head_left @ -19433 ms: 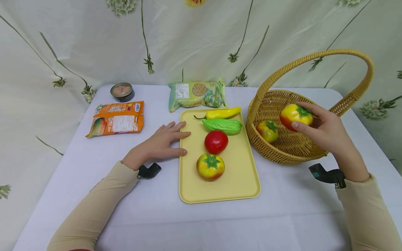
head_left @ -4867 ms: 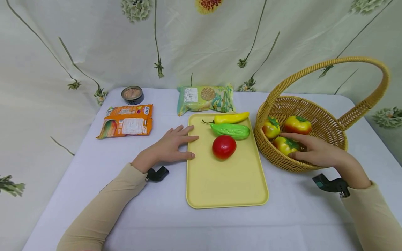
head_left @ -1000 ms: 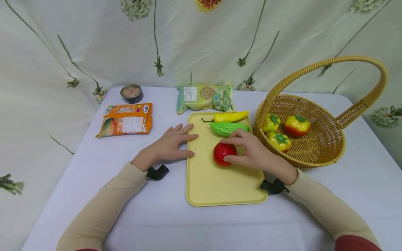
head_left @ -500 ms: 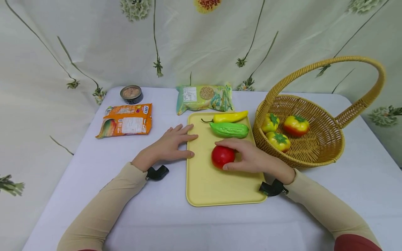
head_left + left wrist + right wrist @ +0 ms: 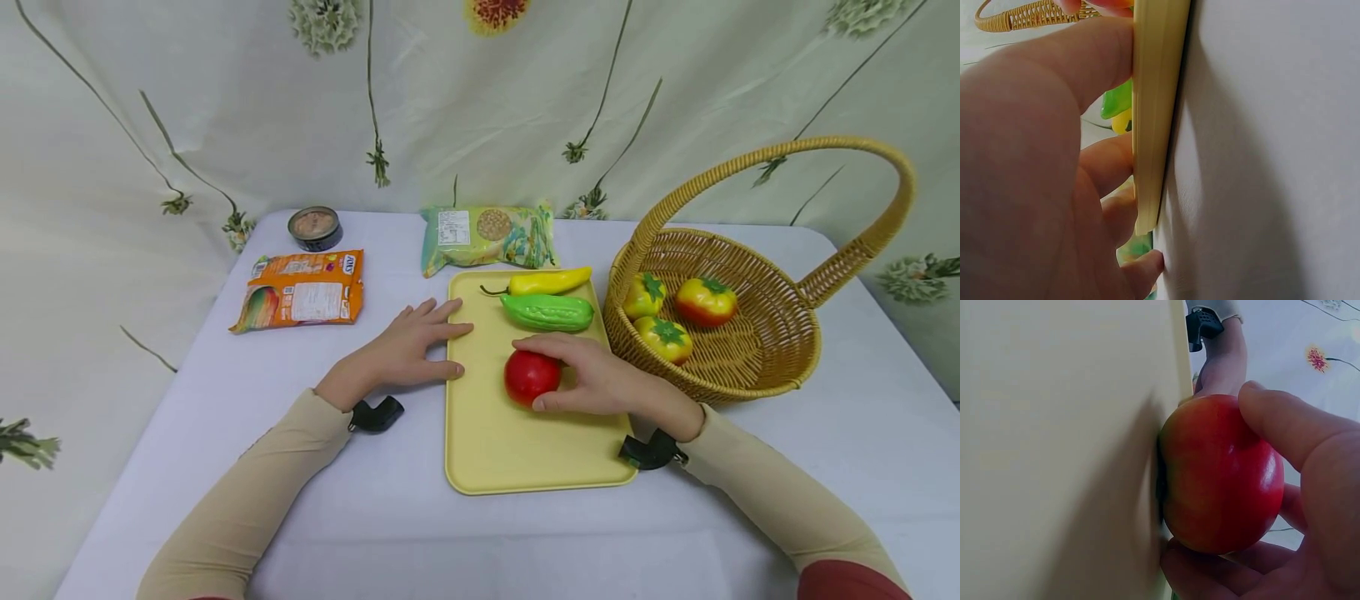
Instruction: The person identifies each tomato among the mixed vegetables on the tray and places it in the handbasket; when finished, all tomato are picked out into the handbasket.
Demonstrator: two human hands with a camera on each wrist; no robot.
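Observation:
My right hand (image 5: 592, 375) grips a red tomato (image 5: 529, 379) on the yellow tray (image 5: 517, 458), thumb on its near side and fingers round its far side. In the right wrist view the tomato (image 5: 1222, 475) sits against the tray, its dark stem end turned down to it. My left hand (image 5: 401, 346) lies with spread fingers at the tray's left edge; in the left wrist view its fingertips (image 5: 1113, 159) touch the rim. A green bitter melon (image 5: 547, 312) and a yellow pepper (image 5: 550, 282) lie at the tray's far end.
Right of the tray stands a wicker basket (image 5: 780, 367) with a tall handle, holding three yellow-red tomatoes (image 5: 707, 302). A green-yellow packet (image 5: 487, 237) lies behind the tray. At the left are an orange snack bag (image 5: 300, 289) and a small open can (image 5: 315, 227).
Tomatoes from the tray now lie in the basket. My right hand has gone from the basket to the red tomato, which has shifted slightly left and nearer. The left hand stays put.

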